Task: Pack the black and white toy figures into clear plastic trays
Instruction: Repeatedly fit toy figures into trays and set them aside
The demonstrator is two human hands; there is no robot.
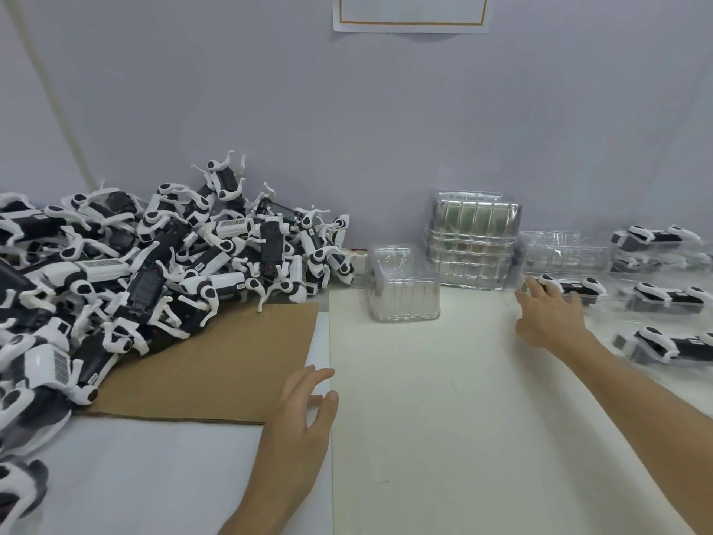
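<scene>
A big heap of black and white toy figures (127, 272) covers the left of the table, partly on a brown cardboard sheet (227, 364). Stacks of clear plastic trays (403, 283) stand at the back by the wall, with a taller stack (472, 245) behind. My right hand (551, 314) reaches to the right, fingers straight, touching a packed tray with a figure (575, 289). My left hand (304, 418) hovers open over the table's middle, holding nothing.
Several packed trays with figures (663, 299) lie at the far right. More clear trays (563, 252) sit behind them. A grey wall with a paper notice (411, 13) closes the back. White table surface (424, 418) lies between my hands.
</scene>
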